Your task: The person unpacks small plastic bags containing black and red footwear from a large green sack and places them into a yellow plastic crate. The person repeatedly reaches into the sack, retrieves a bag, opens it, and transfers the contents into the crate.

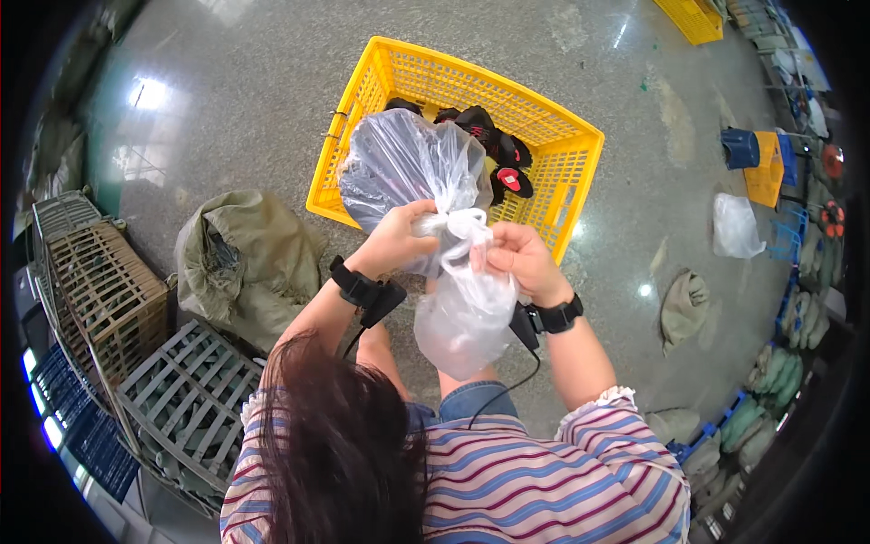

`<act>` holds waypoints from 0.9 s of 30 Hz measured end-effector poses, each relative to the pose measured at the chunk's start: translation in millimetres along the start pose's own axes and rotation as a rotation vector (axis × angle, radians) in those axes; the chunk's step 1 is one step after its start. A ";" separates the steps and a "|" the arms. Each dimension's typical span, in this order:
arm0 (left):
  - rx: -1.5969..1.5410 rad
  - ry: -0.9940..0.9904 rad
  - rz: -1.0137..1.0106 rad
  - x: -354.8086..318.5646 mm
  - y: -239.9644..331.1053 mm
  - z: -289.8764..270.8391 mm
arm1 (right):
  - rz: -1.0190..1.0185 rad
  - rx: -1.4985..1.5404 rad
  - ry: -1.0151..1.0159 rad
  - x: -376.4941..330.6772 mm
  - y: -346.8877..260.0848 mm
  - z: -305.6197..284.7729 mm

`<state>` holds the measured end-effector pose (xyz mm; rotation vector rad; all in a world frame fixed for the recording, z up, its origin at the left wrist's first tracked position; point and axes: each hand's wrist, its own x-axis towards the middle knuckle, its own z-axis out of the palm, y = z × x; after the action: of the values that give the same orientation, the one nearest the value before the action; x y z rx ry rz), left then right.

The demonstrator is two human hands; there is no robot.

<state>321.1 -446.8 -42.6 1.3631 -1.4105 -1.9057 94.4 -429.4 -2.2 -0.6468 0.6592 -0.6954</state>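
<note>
A large clear plastic bag (399, 159), bulging with something dark, leans over the near left part of a yellow plastic crate (573, 168). Its gathered neck is twisted into a knot-like bunch, with a loose, puffed end hanging toward me. My left hand (399, 238) grips the neck from the left, thumb and fingers closed on the plastic. On the other side, my right hand (527, 261) pinches the film just below the bunch. Inside the crate, beside the bag, lie several black items with red marks (513, 179), perhaps shoes; the bag partly covers them.
A beige woven sack (249, 267) slumps left of the crate, near slatted crates (186, 390) on a rack. To the right are a white plastic bag (736, 227), a small sack (684, 308), a blue bucket (739, 148) and an orange crate (766, 168). Stocked shelves line the right side.
</note>
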 end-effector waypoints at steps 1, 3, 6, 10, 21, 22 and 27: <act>-0.032 -0.009 0.007 -1.4 -3.4 -1.2 | 0.051 -0.116 -0.004 1.6 -3.3 -0.4; -0.098 -0.026 0.027 -2.2 -5.8 -3.7 | 0.151 -0.357 -0.013 9.4 -8.8 -2.3; -0.224 -0.026 -0.013 -1.1 0.3 0.5 | 0.044 -0.401 0.395 19.2 10.3 -21.6; -0.319 -0.010 -0.005 -4.6 -3.9 3.9 | -0.043 -0.594 0.329 27.6 31.1 -26.5; 0.365 0.173 0.213 1.1 -24.2 -8.4 | -0.208 -1.296 0.575 -1.4 -22.8 -9.1; 0.362 0.172 0.225 1.2 -26.1 -5.7 | -0.145 -1.258 0.589 -5.3 -23.8 -14.7; 0.080 0.119 0.054 -1.0 -29.6 -2.8 | -0.240 -0.036 0.781 -11.2 -32.2 -57.1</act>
<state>330.4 -435.3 -68.4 1.4348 -1.4641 -1.7214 35.0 -457.8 -10.8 -0.4780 1.3273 -1.1788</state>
